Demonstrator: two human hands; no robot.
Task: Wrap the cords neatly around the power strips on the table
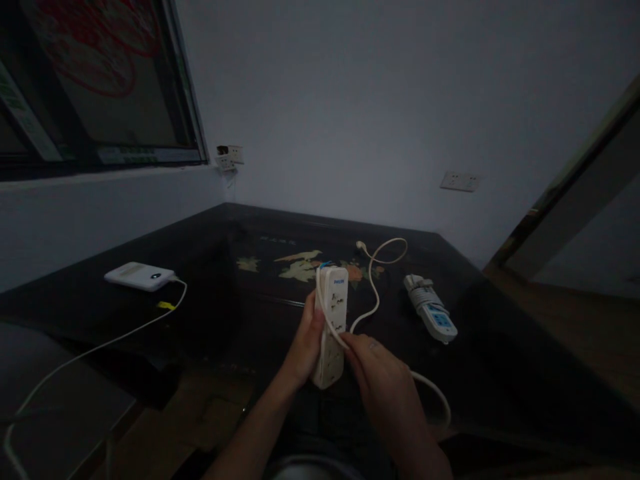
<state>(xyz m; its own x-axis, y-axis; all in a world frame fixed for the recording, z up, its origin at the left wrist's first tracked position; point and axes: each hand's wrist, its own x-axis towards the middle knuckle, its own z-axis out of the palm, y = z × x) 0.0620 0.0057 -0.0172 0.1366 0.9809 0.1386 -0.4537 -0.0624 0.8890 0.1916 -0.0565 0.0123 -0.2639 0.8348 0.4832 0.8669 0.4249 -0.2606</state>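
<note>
The left hand (306,340) is closed around a white power strip (339,293), gripping it from its left side, with the thumb along the near edge. The strip stands almost upright in that grasp: its upper end rises above the left fingers, its lower end reaches down past the palm, and its socket face is turned toward the wearer. A blue bit (326,264) shows at the top, above the left hand.

The right hand (385,377) is just to the right of the strip, fingertips and thumb drawn together, pinching the strip's pale cord (371,275) against or just in front of the socket face; whether the fingertips touch the strip itself, I cannot tell. From the top of the strip the cord slants down past the left thumb to this pinch. Another stretch bows out to the right of the right hand, and a further one runs away beyond it, looping on the dark table (225,327) and ending in a plug (361,247). How these stretches join is hidden by the right hand.

Beyond and to the right of the right hand lies a second power strip (440,321), its cord wrapped around it. Well to the left of the left hand, a white device (140,275) lies with a cable (103,347) attached, a yellow piece (166,305) near it.
</note>
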